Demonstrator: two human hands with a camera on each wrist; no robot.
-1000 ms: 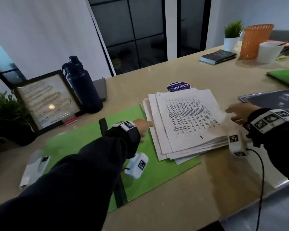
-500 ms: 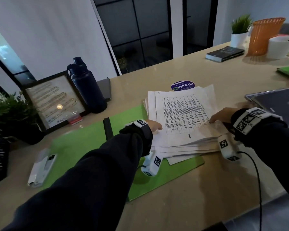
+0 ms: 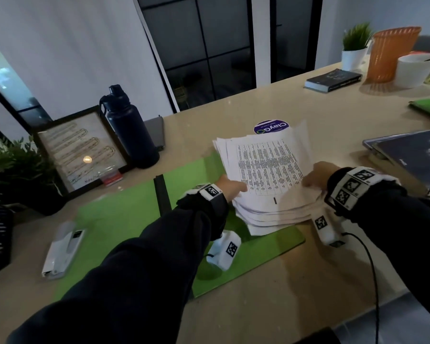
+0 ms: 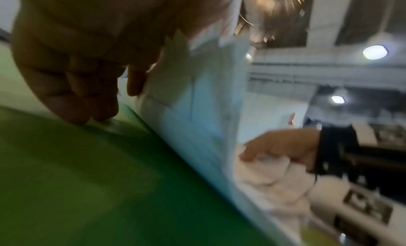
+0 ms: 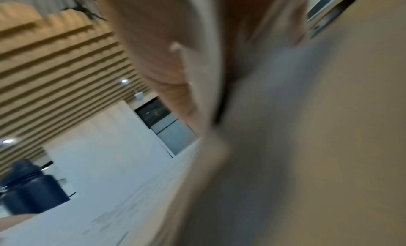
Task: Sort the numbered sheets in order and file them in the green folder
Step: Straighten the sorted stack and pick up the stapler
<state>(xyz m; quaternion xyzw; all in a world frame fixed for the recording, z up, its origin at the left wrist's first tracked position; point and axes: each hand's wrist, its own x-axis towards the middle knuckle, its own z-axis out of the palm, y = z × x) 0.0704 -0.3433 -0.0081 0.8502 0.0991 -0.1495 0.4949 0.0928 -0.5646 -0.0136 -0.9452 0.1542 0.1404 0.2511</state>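
Observation:
A loose stack of printed white sheets [image 3: 268, 170] is raised at its near edge above the open green folder [image 3: 124, 214], which lies flat on the table. My left hand [image 3: 233, 189] grips the stack's left edge, thumb on top; in the left wrist view the sheets [image 4: 197, 102] stand beside my curled fingers [image 4: 87, 97] over the green folder [image 4: 87, 180]. My right hand [image 3: 317, 176] holds the stack's right edge, thumb on top of the sheets. The right wrist view is blurred; the thumb [image 5: 167, 58] lies against paper [image 5: 131, 197].
A dark water bottle [image 3: 128, 130] and a framed picture [image 3: 77, 150] stand at the back left. A closed laptop [image 3: 412, 155] lies to the right. A round purple sticker [image 3: 271, 126] sits behind the sheets. A white stapler-like item [image 3: 62, 249] lies left of the folder.
Both hands closed in on the stack's sides and took hold of it. The sheets have been gathered together and their near edge has come up off the folder.

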